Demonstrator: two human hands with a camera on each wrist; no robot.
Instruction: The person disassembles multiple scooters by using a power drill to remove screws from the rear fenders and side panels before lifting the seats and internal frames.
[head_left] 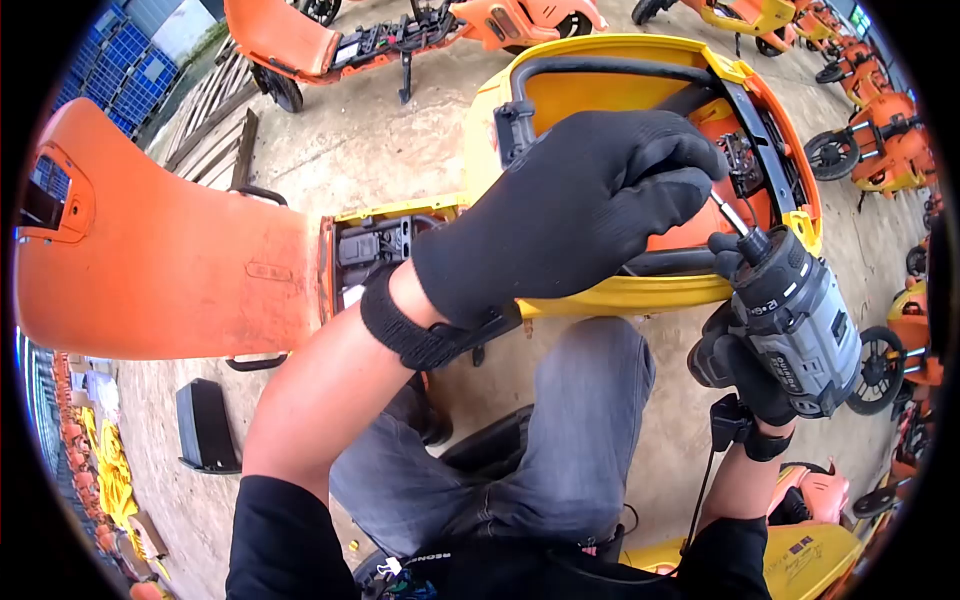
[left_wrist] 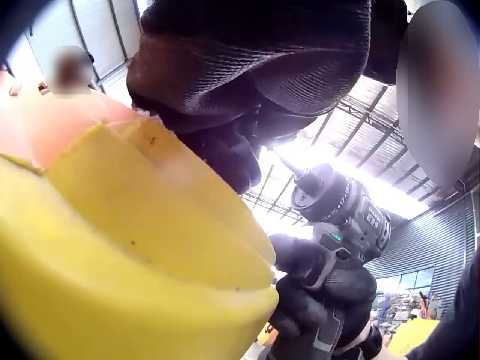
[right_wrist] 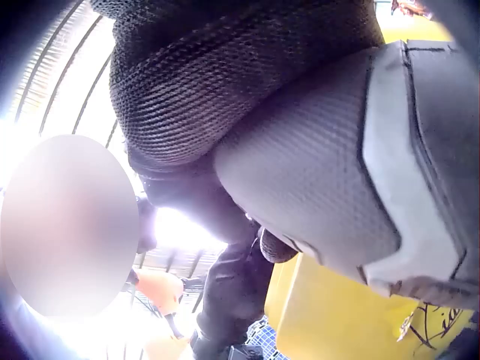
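Note:
My left hand [head_left: 575,205], in a black knit glove, reaches over the yellow scooter body [head_left: 590,296]. Its thumb and fingertips pinch at the tip of a slim metal bit [head_left: 732,212]; anything small between them is hidden. Gripped by my right hand [head_left: 745,370], also gloved, is a grey and black cordless drill [head_left: 800,325], its bit angled up towards the left fingers. In the left wrist view the drill [left_wrist: 352,214] stands beyond the yellow body edge [left_wrist: 150,202]. A right wrist close-up shows the glove [right_wrist: 217,82] against the grey drill housing [right_wrist: 315,157].
An orange scooter panel [head_left: 190,240] extends left, beside exposed parts [head_left: 375,245]. A black box [head_left: 207,425] lies on the concrete floor. More orange scooters stand behind and along the right [head_left: 880,140]. Wooden pallets [head_left: 215,130] lie at the upper left.

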